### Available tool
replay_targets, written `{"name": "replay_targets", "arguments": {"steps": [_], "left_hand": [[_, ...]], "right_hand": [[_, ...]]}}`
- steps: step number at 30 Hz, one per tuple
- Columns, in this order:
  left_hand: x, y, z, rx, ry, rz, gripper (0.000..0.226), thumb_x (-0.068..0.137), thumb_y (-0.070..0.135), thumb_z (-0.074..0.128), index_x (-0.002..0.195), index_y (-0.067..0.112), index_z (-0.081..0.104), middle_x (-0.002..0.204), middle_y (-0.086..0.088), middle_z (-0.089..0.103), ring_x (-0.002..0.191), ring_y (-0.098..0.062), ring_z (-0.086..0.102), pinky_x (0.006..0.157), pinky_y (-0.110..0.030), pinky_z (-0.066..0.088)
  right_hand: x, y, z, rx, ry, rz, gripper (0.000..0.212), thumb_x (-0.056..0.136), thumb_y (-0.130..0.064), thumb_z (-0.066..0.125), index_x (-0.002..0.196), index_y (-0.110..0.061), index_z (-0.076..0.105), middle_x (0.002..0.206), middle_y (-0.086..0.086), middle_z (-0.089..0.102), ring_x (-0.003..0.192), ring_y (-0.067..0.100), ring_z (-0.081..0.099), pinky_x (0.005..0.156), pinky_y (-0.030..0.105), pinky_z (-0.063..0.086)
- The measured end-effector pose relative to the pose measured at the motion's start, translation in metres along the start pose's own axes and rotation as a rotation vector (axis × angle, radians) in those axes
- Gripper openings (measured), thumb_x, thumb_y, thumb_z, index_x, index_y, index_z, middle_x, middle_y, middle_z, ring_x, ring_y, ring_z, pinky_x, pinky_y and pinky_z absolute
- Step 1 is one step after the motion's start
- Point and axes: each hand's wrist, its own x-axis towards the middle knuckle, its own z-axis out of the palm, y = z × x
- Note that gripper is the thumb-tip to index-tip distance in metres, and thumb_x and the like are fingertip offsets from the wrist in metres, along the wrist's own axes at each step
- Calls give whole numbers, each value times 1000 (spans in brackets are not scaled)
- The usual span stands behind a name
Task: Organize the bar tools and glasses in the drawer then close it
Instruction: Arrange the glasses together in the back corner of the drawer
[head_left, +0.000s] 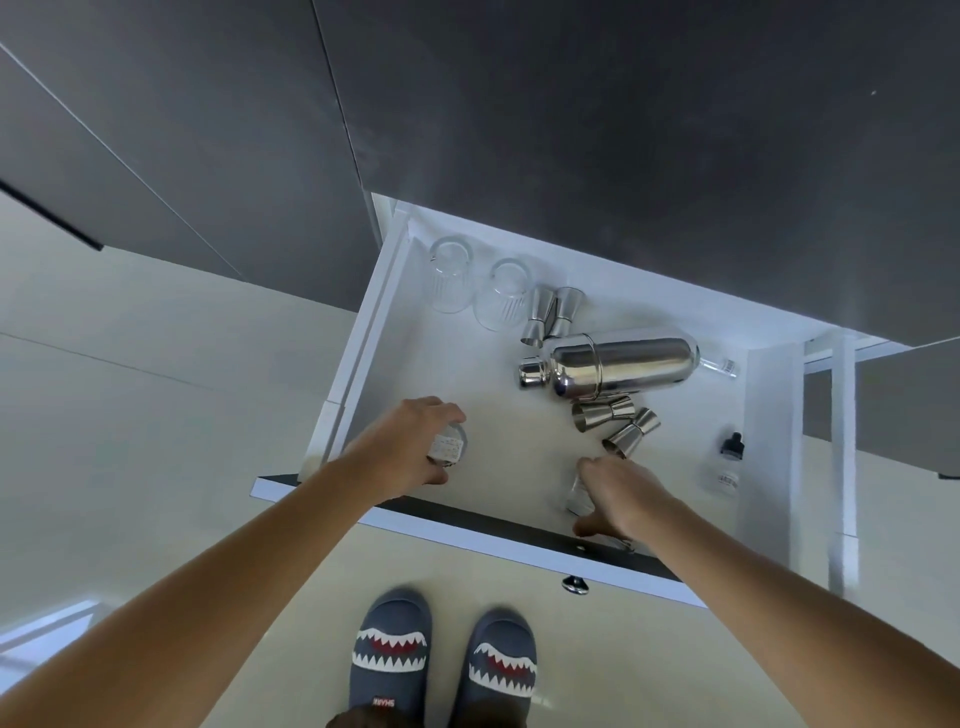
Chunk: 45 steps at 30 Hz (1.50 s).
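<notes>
A white drawer (363, 322) stands pulled wide open beneath dark cabinet fronts, so both arms can reach straight down into it. Largest of its contents, a steel cocktail shaker (613, 364) lies on its side across the middle, with a clear bottle neck (719, 366) poking out behind its base. Two ribbed glasses (451, 275) sit side by side at the back left corner, apparently the start of a tidy row (a pair of jiggers (551, 314) stands just beside them). Two more jiggers (621, 423) lie tipped below the shaker, unsorted. The left hand (415, 441) is clamped around a labelled glass (447, 448) near the front left, likely bound for that row. The right hand (618, 493) closes on another clear glass (579, 493) by the front edge. A small dropper bottle (727, 462) waits at the right.
</notes>
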Motion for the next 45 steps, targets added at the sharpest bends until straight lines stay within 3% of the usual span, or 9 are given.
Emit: {"name": "replay_targets", "arguments": {"steps": [5, 10, 16, 21, 28, 37, 41, 43, 45], "left_hand": [[5, -4, -12, 21, 104, -18, 63, 75, 21, 78, 132, 21, 51, 125, -2, 62, 107, -26, 61, 83, -36, 57], [25, -9, -32, 14, 196, -67, 59, 73, 14, 77, 128, 14, 54, 121, -8, 64, 104, -29, 63, 88, -41, 56], [55, -10, -50, 37, 291, -108, 60, 73, 11, 77, 128, 10, 55, 123, -12, 64, 108, -31, 62, 92, -40, 54], [72, -9, -53, 30, 333, -94, 65, 76, 11, 76, 135, 9, 50, 125, -13, 62, 112, -31, 60, 96, -40, 52], [82, -6, -57, 8, 386, -73, 65, 79, 8, 75, 138, 8, 46, 130, -14, 59, 116, -32, 59, 97, -38, 51], [84, -4, -58, 12, 392, -70, 62, 78, 8, 75, 134, 8, 48, 125, -16, 60, 112, -33, 58, 93, -38, 51], [78, 5, -52, 5, 438, -94, 76, 80, 16, 76, 145, 11, 36, 149, -14, 39, 132, -34, 45, 106, -40, 43], [70, 18, -44, 59, 573, -2, 81, 80, 20, 76, 147, 9, 32, 154, -17, 28, 140, -34, 34, 110, -42, 39], [64, 34, -33, 105, 640, 162, 79, 78, 21, 77, 144, 5, 36, 149, -21, 35, 138, -36, 37, 107, -44, 43]], "right_hand": [[2, -26, -23, 191, 243, -67, 55, 72, -48, 74, 107, -13, 49, 101, 6, 62, 94, 26, 59, 75, 34, 47], [15, -66, -68, 542, 530, -165, 52, 67, -51, 75, 100, -17, 52, 84, -2, 59, 73, 18, 55, 59, 28, 39], [52, -87, -94, 779, 688, -95, 56, 66, -39, 83, 105, -11, 54, 91, -2, 59, 83, 17, 54, 68, 21, 34], [75, -85, -92, 746, 724, -44, 59, 64, -29, 83, 111, -11, 53, 108, 9, 60, 97, 26, 55, 76, 30, 43], [89, -86, -81, 759, 751, -50, 57, 66, -17, 80, 114, -11, 50, 115, 10, 52, 101, 26, 53, 76, 21, 33], [100, -79, -80, 771, 708, -29, 64, 66, -21, 83, 117, -12, 46, 118, 8, 49, 100, 26, 54, 74, 23, 35], [94, -69, -84, 739, 625, -88, 81, 64, -23, 84, 129, -11, 37, 131, 10, 44, 114, 25, 49, 89, 34, 42], [85, -53, -84, 703, 631, -130, 75, 67, -18, 80, 130, -10, 39, 128, 11, 48, 114, 25, 49, 91, 32, 42], [74, -28, -83, 618, 668, -122, 67, 68, -15, 73, 127, -12, 43, 122, 9, 53, 114, 26, 48, 96, 36, 37]]}}
